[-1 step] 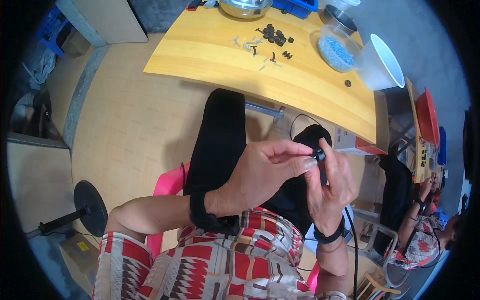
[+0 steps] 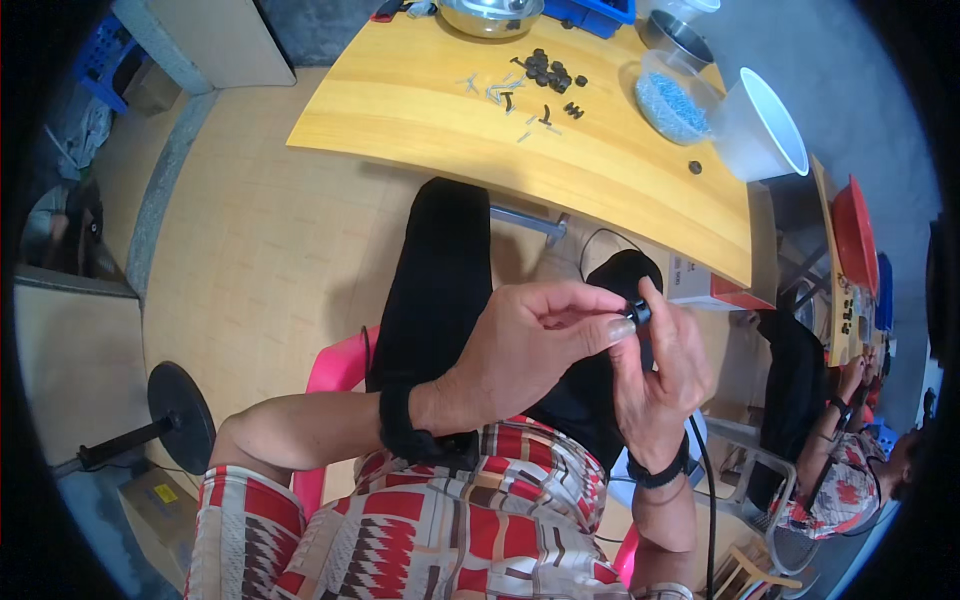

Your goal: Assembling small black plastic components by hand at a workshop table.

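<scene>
pinching narrowly with the left hand (image 2: pixel 525 345), with thumb and forefinger drawn together at one side of a small round black part (image 2: pixel 637 311); holding the other side of it with the right hand (image 2: pixel 662 375), likewise in a close fingertip grip. keeping that part in the air near the right knee (image 2: pixel 625 268), apart from the front edge of the yellow wooden table (image 2: pixel 420 90). by the look of the two-handed grip, partway through work on this single piece; cannot tell, behind the fingertips, whether anything is already fitted or pressed in. farther out, on the table, probably left to handle: a heap of round black pieces (image 2: pixel 556 74), a scatter of slim pale pins (image 2: pixel 495 94), a few dark bent pieces (image 2: pixel 547 115) and a short row of black pieces (image 2: pixel 574 110). nearer the right side, set apart, a lone black piece (image 2: pixel 695 168); cannot tell if finished or not. beyond, a clear plastic bowl (image 2: pixel 706 88) of blue bits (image 2: pixel 672 105), just beside a white bucket (image 2: pixel 757 130); toward the far edge, a shiny metal bowl (image 2: pixel 492 18) and a blue basket (image 2: pixel 600 18).
</scene>
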`<state>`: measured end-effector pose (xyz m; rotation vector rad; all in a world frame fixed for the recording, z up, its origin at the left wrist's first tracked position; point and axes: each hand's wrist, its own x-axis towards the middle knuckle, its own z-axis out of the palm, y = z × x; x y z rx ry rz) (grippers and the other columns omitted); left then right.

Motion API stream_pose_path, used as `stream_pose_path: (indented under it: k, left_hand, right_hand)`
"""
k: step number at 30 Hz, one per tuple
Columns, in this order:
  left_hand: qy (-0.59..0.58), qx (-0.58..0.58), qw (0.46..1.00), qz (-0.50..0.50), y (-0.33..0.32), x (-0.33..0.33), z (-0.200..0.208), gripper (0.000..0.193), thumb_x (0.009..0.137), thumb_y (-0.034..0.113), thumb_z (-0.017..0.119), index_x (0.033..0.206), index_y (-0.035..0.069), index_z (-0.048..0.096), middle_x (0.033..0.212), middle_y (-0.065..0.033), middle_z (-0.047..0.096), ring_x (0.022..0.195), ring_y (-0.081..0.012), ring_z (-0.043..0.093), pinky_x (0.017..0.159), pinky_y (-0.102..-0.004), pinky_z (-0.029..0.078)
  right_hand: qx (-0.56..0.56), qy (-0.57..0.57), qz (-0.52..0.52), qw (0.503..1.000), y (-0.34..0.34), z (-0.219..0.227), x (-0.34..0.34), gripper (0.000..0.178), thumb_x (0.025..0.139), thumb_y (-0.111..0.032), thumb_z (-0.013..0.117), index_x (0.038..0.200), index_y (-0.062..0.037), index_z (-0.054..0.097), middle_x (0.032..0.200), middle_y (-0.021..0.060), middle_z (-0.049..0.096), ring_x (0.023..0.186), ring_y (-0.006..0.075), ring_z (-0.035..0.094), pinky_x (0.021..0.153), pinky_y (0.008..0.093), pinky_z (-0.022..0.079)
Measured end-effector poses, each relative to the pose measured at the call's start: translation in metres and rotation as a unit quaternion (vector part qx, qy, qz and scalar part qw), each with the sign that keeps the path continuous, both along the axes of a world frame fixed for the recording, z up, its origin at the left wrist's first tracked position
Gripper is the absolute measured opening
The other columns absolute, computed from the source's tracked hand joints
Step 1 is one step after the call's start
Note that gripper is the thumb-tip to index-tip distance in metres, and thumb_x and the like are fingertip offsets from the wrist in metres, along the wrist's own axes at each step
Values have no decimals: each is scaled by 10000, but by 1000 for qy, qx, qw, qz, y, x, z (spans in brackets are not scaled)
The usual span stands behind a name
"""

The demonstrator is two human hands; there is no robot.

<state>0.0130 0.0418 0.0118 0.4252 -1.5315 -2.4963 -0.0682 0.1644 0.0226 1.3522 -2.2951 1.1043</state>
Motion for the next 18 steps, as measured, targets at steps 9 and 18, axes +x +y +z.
stream_pose_path:
  k: [9, 18]
  left_hand:
    - [37, -35, 999, 10, 1, 1, 2, 210, 816, 50, 583, 1008, -34, 569, 908, -86, 616, 856, -85, 577, 739, -187, 477]
    - [51, -102, 993, 20, 1, 3, 4, 203, 815, 37, 581, 1008, -25, 574, 880, -67, 620, 812, -63, 570, 678, -172, 471]
  right_hand:
    - [-8, -36, 33, 999, 3, 11, 2, 370, 722, 53, 575, 1091, 41, 546, 808, 163, 562, 690, 231, 537, 618, 294, 440]
    - [-24, -52, 30, 998, 6, 10, 3, 298, 781, 16, 534, 1078, 33, 566, 821, 151, 571, 690, 211, 536, 620, 281, 428]
